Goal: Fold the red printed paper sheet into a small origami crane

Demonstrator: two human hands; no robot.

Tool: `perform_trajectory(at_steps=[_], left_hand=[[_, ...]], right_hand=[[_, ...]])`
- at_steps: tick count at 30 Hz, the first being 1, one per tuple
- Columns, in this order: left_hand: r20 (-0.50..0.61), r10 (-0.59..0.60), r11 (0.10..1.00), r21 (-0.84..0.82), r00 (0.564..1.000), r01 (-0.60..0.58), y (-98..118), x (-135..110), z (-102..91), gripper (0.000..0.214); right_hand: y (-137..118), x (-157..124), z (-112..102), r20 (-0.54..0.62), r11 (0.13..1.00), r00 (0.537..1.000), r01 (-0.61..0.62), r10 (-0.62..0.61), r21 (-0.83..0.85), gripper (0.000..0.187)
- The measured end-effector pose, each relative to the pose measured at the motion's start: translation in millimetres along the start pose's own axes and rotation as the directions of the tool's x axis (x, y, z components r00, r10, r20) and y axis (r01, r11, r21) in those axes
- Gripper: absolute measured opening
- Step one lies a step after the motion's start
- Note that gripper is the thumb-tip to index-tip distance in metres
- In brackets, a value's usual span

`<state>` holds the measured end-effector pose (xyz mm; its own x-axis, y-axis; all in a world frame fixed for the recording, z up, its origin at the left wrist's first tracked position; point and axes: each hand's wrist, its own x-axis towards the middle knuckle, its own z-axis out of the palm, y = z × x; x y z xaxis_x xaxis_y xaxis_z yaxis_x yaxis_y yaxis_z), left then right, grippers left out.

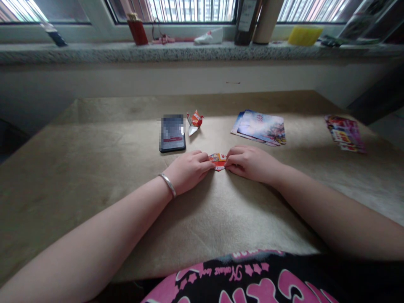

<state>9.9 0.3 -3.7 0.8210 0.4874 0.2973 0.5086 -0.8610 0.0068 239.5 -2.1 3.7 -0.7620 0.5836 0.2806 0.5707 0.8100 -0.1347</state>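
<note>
A small piece of folded printed paper point(219, 161), red with yellow and white, lies on the table between my hands. My left hand point(193, 169), with a silver bangle at its wrist, pinches the paper's left end. At the right end, the fingers of my right hand point(249, 163) are closed on the same paper. The fingers hide both ends of it. Just beyond my left hand sits a folded paper crane point(195, 122) in red and white. Beside the crane lies a phone point(173, 134), its screen blurred out.
Blue-and-pink printed cards point(260, 126) lie stacked beyond my right hand. More colourful cards point(345, 134) are near the table's right edge. On the granite windowsill point(176, 54) stand a red container point(137, 30), dark bottle point(248, 23) and yellow sponge-like block point(304, 36).
</note>
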Motion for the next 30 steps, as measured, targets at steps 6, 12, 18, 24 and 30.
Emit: perform_trajectory(at_steps=[6, 12, 18, 24, 30], left_hand=[[-0.026, -0.035, 0.999, 0.000, 0.999, 0.035, 0, 0, 1.6, 0.021], [-0.072, -0.026, 0.992, 0.123, 0.997, 0.035, 5, 5, 4.0, 0.025], [-0.082, -0.019, 0.976, 0.216, 0.996, 0.037, 9, 7, 4.1, 0.021], [-0.054, -0.057, 0.978, 0.197, 0.997, 0.066, 11, 8, 1.6, 0.018], [-0.036, -0.087, 0.979, 0.180, 0.996, 0.092, 10, 8, 0.5, 0.022]], right_hand=[[1, -2, 2, 0.017, 0.999, 0.999, -0.034, 0.034, 0.010, 0.018], [-3, 1, 6, -0.017, 0.999, 1.000, 0.000, -0.001, -0.053, 0.024], [-8, 5, 8, -0.030, 0.996, 1.000, 0.002, -0.005, -0.086, 0.026], [-9, 5, 11, -0.040, 0.996, 0.999, -0.020, 0.017, -0.087, 0.024], [-12, 5, 14, -0.052, 0.997, 0.997, -0.056, 0.053, -0.060, 0.020]])
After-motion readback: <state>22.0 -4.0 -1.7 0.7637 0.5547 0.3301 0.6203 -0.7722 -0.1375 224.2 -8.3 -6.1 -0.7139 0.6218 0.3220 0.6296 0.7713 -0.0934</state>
